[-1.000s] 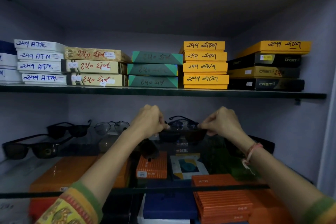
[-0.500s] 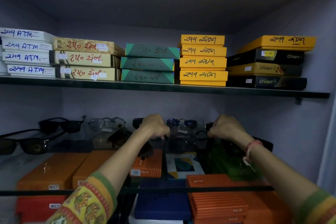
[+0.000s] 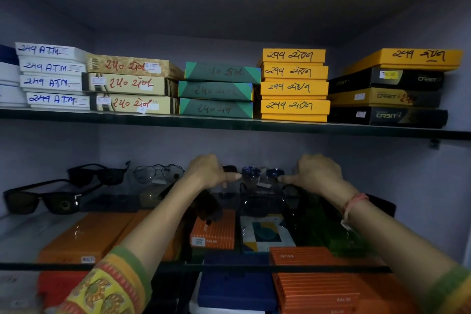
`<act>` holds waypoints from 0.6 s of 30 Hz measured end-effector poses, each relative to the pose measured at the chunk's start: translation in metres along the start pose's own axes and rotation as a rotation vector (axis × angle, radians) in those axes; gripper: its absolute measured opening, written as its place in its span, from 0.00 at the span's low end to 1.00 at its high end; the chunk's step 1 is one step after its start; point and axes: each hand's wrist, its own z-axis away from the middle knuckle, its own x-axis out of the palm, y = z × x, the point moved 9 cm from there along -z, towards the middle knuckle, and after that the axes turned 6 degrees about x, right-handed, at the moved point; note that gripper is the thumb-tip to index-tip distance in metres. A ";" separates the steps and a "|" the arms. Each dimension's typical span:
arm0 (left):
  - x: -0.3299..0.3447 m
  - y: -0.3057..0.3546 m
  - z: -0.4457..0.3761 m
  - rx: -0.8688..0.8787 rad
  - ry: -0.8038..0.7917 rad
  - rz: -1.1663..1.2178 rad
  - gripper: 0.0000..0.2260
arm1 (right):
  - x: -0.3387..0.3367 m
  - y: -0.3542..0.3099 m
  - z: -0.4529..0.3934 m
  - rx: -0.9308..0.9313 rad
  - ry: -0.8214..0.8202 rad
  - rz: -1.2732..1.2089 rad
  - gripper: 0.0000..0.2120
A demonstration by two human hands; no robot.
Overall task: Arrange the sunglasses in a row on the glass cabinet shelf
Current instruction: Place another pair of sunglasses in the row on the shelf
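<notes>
Fingers of the left hand [image 3: 209,173] and right hand [image 3: 318,173] pinch opposite ends of dark-framed, blue-lensed sunglasses [image 3: 262,173], held low at the back of the clear glass cabinet shelf [image 3: 229,268], beside wire-framed clear glasses [image 3: 159,173]. Risk: uneven release could tip the pair or knock that neighbour, since the glass is probably slippery.

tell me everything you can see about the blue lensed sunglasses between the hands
The blue lensed sunglasses have two rounded, glossy blue lenses with a thin bridge; the frame is too dim to judge. They stand upright, lenses facing the camera, near the back of the glass shelf, right of the clear aviator glasses. The left hand and right hand flank them, fingertips reaching toward the outer lens edges; actual contact cannot be told.
</notes>
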 end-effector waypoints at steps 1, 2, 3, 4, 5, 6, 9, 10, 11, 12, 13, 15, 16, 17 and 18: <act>-0.011 -0.008 0.003 0.004 0.033 -0.014 0.19 | -0.005 -0.014 0.004 -0.028 0.032 -0.062 0.26; -0.020 -0.016 0.006 0.009 0.052 -0.045 0.18 | -0.007 -0.029 0.009 -0.057 0.039 -0.150 0.26; -0.029 -0.024 0.009 0.012 0.063 -0.086 0.16 | -0.006 -0.045 0.015 -0.096 0.016 -0.249 0.26; -0.035 -0.034 0.012 0.013 0.066 -0.122 0.15 | -0.003 -0.062 0.021 -0.141 -0.028 -0.334 0.24; -0.039 -0.042 0.014 0.013 0.062 -0.140 0.13 | 0.002 -0.079 0.028 -0.185 -0.086 -0.388 0.23; -0.042 -0.051 0.017 0.015 0.055 -0.151 0.12 | 0.008 -0.096 0.035 -0.222 -0.143 -0.410 0.22; -0.044 -0.070 0.024 0.037 0.027 -0.223 0.10 | 0.031 -0.135 0.055 -0.273 -0.258 -0.340 0.23; -0.044 -0.076 0.025 0.046 0.017 -0.247 0.11 | 0.038 -0.144 0.059 -0.271 -0.284 -0.306 0.24; -0.044 -0.082 0.026 0.052 0.005 -0.266 0.12 | 0.045 -0.151 0.062 -0.261 -0.312 -0.289 0.24; -0.042 -0.087 0.027 0.056 -0.005 -0.274 0.14 | 0.049 -0.155 0.064 -0.250 -0.341 -0.294 0.23; -0.043 -0.092 0.027 0.063 -0.007 -0.271 0.14 | 0.051 -0.158 0.066 -0.237 -0.364 -0.319 0.22; -0.048 -0.096 0.025 0.087 0.021 -0.221 0.14 | 0.051 -0.159 0.068 -0.205 -0.372 -0.390 0.19; -0.052 -0.097 0.025 0.107 0.048 -0.176 0.14 | 0.048 -0.159 0.069 -0.196 -0.354 -0.420 0.16; -0.056 -0.096 0.025 0.131 0.076 -0.125 0.14 | 0.045 -0.159 0.070 -0.195 -0.316 -0.438 0.14; -0.061 -0.095 0.025 0.155 0.095 -0.075 0.14 | 0.040 -0.159 0.070 -0.197 -0.258 -0.441 0.12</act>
